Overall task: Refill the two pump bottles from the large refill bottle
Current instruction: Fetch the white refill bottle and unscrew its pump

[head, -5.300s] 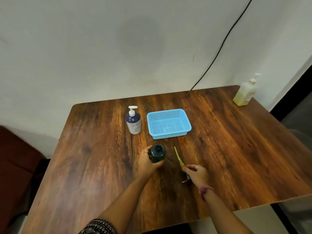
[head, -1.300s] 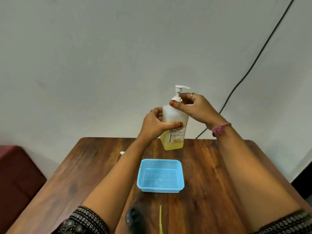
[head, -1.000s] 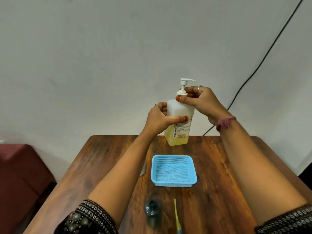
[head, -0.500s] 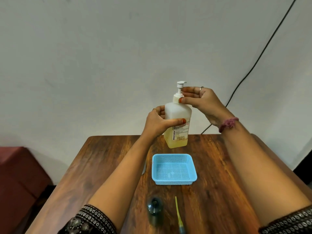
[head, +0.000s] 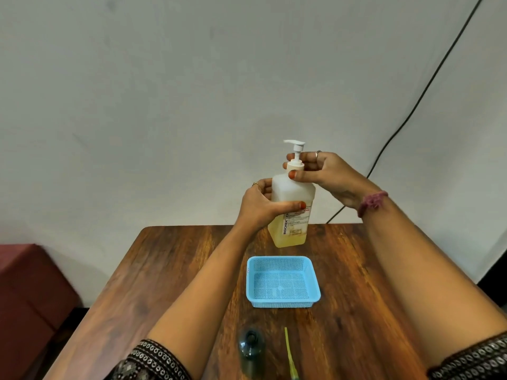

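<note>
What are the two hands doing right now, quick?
Left hand: closed around the body of the yellow refill bottle, held up above the table.
Right hand: fingers pinched on the bottle's pump collar.

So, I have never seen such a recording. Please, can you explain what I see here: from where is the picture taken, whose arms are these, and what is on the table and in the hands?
There is no machine here. The picture comes from a camera worn on a person's head, looking forward and down, so the two arms are that person's own. The left hand grips the body of a large pump bottle with yellow liquid, held up above the table. The right hand pinches the collar under its white pump. On the table lie an empty blue basket, a small dark bottle with its top open, and beside it a thin yellow-green tube. A black cable runs down the wall behind.
</note>
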Demonstrator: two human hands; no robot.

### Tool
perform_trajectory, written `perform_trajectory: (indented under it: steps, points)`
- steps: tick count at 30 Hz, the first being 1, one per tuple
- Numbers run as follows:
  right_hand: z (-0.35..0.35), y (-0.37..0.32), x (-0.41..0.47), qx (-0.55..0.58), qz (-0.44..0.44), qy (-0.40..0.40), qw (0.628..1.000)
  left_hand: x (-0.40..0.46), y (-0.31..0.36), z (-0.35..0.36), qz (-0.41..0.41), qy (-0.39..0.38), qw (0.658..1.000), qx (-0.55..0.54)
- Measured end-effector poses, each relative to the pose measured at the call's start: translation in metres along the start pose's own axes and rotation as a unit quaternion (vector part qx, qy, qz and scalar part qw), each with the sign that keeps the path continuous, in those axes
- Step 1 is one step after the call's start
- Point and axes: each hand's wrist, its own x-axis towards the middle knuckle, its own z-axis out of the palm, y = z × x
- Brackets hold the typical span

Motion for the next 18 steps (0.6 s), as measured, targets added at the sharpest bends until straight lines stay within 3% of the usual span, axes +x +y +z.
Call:
perform_trajectory:
  steps: [2, 5, 7, 9, 14, 16, 18]
  points:
    - [0.001, -0.002, 0.001, -0.054, 0.000, 0.012, 0.998, 0.001, 0.000, 0.000, 0.002, 0.002, 1.000, 0.004]
    - [0.014, 0.000, 0.003, -0.199, -0.028, 0.115, 0.973, 0.001, 0.004, 0.000, 0.007, 0.001, 1.000, 0.013]
    - [0.019, 0.001, 0.006, -0.210, -0.046, 0.171, 0.962, 0.001, 0.006, 0.000, 0.006, -0.004, 1.000, 0.008]
    - [0.017, 0.000, 0.006, -0.149, -0.040, 0.153, 0.976, 0.000, 0.007, -0.001, 0.001, -0.007, 1.000, -0.001]
    - [0.001, -0.003, 0.005, 0.010, -0.013, 0.004, 1.000, 0.001, 0.006, -0.004, -0.002, -0.008, 1.000, -0.013]
    - [0.001, -0.003, 0.007, -0.023, -0.012, 0.017, 1.000, 0.003, 0.005, -0.005, 0.000, -0.004, 1.000, -0.007]
    - [0.007, -0.002, 0.008, -0.115, -0.022, 0.078, 0.990, 0.004, 0.003, -0.005, 0.002, -0.003, 1.000, -0.001]
